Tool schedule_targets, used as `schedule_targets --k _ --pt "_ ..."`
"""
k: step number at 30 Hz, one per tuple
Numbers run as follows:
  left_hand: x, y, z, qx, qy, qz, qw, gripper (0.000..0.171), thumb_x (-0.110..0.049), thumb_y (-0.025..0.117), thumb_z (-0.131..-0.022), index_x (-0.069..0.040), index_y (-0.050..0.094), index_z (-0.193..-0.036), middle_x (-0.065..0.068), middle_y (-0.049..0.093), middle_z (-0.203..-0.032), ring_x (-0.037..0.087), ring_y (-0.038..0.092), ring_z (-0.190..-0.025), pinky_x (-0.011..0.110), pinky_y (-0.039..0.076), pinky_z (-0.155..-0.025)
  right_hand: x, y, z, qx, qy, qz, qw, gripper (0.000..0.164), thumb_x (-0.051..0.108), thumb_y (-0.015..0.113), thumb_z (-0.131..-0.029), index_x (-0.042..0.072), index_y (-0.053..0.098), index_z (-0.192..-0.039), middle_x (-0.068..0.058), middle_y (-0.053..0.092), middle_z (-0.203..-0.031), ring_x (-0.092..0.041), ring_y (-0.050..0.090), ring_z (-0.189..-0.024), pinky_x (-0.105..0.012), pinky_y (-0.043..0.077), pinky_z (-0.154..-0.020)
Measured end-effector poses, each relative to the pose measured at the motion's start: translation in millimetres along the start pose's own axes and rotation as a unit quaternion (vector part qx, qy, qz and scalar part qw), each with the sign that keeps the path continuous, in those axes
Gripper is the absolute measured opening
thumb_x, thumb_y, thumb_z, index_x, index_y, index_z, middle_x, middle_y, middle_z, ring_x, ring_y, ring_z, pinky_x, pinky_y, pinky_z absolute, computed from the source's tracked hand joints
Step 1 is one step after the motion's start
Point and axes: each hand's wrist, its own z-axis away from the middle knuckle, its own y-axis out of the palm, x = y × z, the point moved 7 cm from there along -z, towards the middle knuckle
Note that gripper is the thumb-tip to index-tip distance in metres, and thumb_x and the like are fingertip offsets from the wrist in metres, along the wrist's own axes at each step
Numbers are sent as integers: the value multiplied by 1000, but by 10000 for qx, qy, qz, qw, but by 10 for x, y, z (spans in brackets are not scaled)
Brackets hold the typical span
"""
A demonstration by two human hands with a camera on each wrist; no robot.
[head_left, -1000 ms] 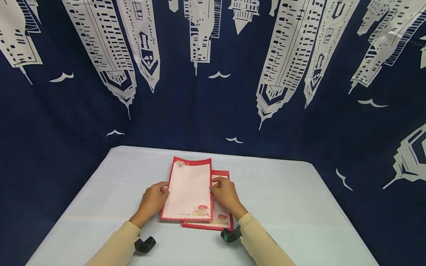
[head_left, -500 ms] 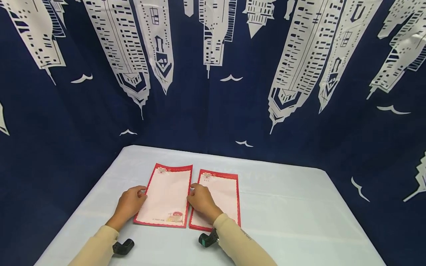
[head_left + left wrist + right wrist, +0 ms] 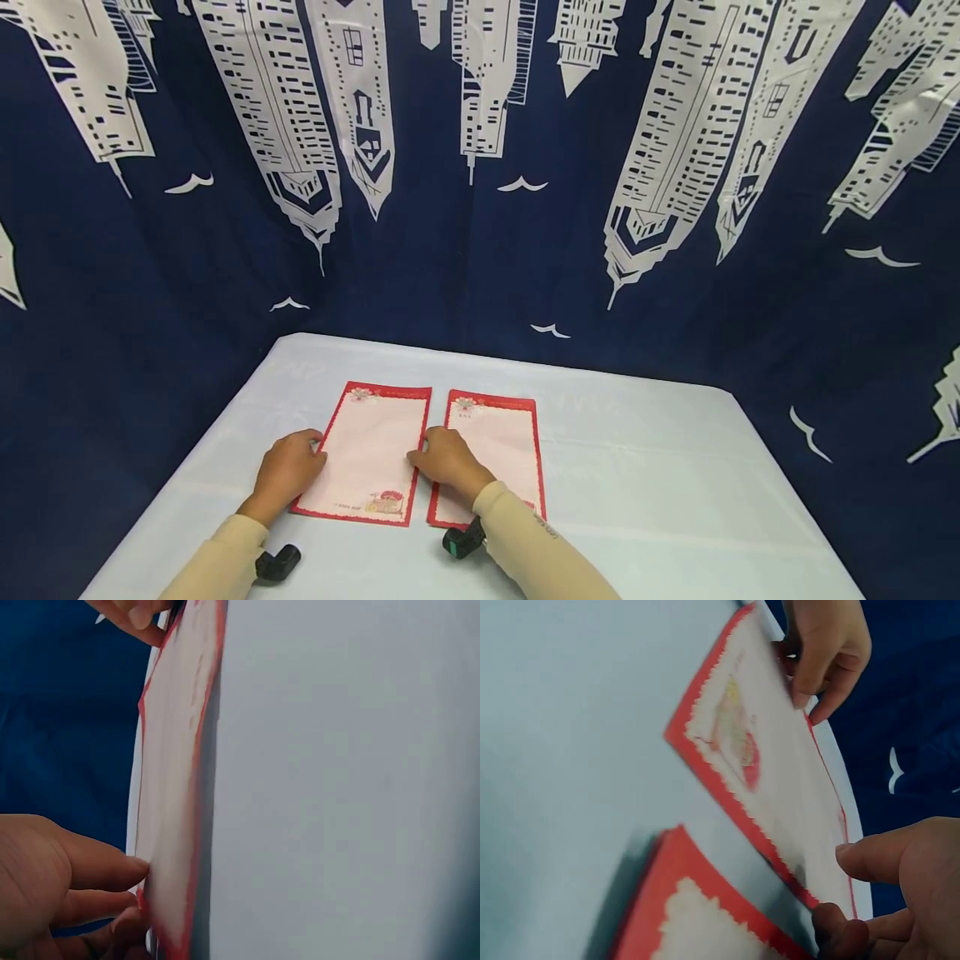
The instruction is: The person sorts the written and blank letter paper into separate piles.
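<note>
red-bordered sheet (image 3: 365,454), pale in the middle, lies at seven o'clock from the centre of the head view, on a white table (image 3: 660,483), with a hand at either edge. we see the left hand (image 3: 288,471) at the sheet's nine o'clock, pinching that edge between thumb and fingers, and the right hand (image 3: 448,458) at its three o'clock, pinching the opposite edge. beyond the right hand, also toward three o'clock, sits a matching red-bordered pile (image 3: 495,429), partly covered by that hand and arm; we see a narrow strip of table between the two.

as we judge it, the parting is done: the sheet is apart from its neighbour and squared roughly alongside. not yet done, the letting go, for both hands grip. a shadow shows along one edge in the left wrist view, and we cannot tell whether the sheet lies fully flat.

we count two printed faces, one sheet and one pile; the pile's corner looks thick, but we cannot number its layers. two hands, two cream sleeves (image 3: 213,562), two black wrist devices (image 3: 277,564), one table and one navy cloth (image 3: 420,283) at twelve o'clock complete our count.
</note>
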Motion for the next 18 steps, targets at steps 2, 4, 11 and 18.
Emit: schedule_targets --k 2,4,11,18 --pt "-18 -19 12 -145 21 -158 9998 35 -6 71 -85 11 67 -116 14 64 -84 27 59 -73 46 51 -66 14 -36 3 34 -47 -154 9999 31 25 74 -92 -4 66 -98 -7 57 -71 -20 52 -65 -32 46 -62" --pt "-72 -44 22 -310 68 -219 9993 38 -8 72 -86 10 67 -118 16 63 -88 28 60 -75 48 51 -67 6 -95 14 50 -88 -399 9992 39 25 74 -92 -8 66 -112 -4 60 -73 -17 53 -65 -31 47 -62" --pt "-479 99 -31 -280 358 472 9979 37 -15 72 -91 8 68 -120 5 58 -78 20 51 -67 38 45 -62 -217 -487 117 -347 -401 -596 9968 47 22 71 -94 -9 62 -128 -4 69 -84 -13 61 -72 -34 52 -69" --pt "-982 487 -38 585 626 1162 9895 36 -18 71 -94 8 67 -120 2 61 -76 15 52 -68 39 51 -71 -679 -842 351 -980 45 -256 9948 42 23 71 -94 -6 65 -124 -6 69 -89 -15 60 -73 -34 52 -67"
